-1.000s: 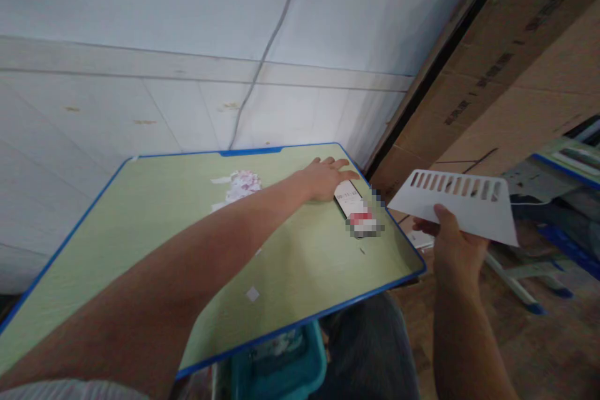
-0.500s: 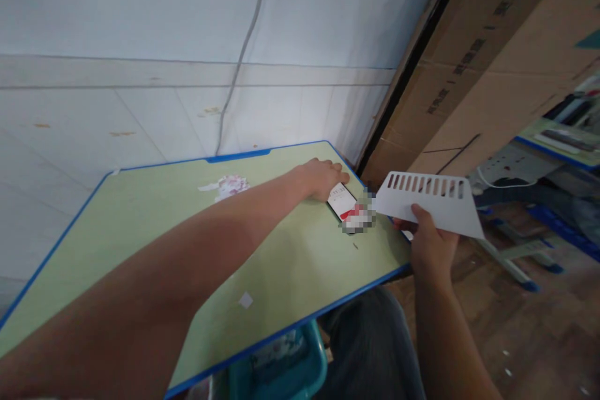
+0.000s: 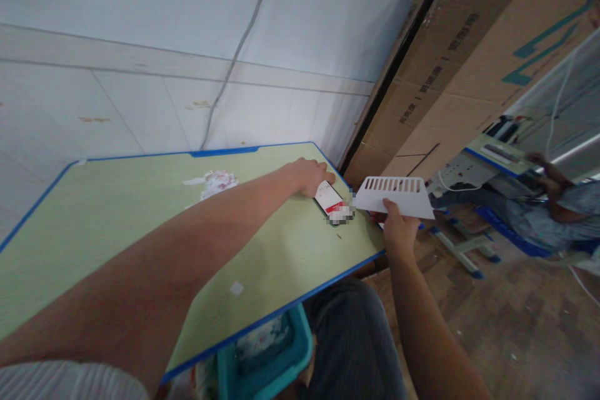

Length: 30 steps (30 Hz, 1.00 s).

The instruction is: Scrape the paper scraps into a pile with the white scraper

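At the table's right end lies a phone (image 3: 326, 199) with a white and red screen, part of it blurred out. My left hand (image 3: 312, 176) reaches across and rests on the phone's far end, its fingers curled over that edge. The fingertips' undersides are hidden. Off the table's right edge, my right hand (image 3: 399, 228) pinches a white slotted sheet (image 3: 396, 195), thumb on top, with a row of cut-out slots along its far side. Something dark reddish shows under the sheet beside the right hand; I cannot make out what it is.
White scraps with pinkish marks (image 3: 219, 182) and a small white square (image 3: 237, 288) lie on the green, blue-edged table (image 3: 276, 256). A teal bin (image 3: 300, 350) stands below. Tall cardboard boxes (image 3: 450, 75) lean at the right. Another person's arm (image 3: 553, 178) shows farther right.
The view has shifted rightward, bringing another person into sight at the right. Both hands keep nearly the same places relative to the phone and the slotted sheet.
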Each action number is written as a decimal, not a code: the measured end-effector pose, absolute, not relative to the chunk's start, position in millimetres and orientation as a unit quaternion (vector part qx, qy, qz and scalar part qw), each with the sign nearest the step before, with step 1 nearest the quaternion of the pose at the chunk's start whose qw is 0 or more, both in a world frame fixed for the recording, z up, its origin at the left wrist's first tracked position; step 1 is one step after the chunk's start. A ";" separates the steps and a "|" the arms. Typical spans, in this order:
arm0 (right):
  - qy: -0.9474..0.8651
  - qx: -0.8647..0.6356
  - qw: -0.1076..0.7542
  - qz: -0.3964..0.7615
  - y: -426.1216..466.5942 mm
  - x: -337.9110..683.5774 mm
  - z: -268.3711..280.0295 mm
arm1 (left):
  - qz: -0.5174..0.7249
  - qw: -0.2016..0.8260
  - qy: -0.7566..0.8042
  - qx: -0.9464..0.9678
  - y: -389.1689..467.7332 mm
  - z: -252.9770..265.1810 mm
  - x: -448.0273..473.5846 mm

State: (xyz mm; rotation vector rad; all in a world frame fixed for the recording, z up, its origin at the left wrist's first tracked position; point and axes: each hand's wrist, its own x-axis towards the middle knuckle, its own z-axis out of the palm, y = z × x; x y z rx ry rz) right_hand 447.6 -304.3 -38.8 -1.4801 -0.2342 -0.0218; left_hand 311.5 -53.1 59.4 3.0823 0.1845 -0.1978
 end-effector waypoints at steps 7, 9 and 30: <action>-0.108 -0.652 0.750 0.000 -305.2 440.4 -38.0 | -0.085 0.004 0.079 0.993 -61.7 64.3 306.1; -0.103 -0.622 0.777 -0.001 -305.8 435.6 -34.2 | -0.060 0.005 0.096 0.994 -61.8 68.5 295.4; -0.338 -0.569 0.702 0.263 -276.4 253.8 -1.7 | 0.344 0.104 0.398 0.844 -1.3 19.2 27.8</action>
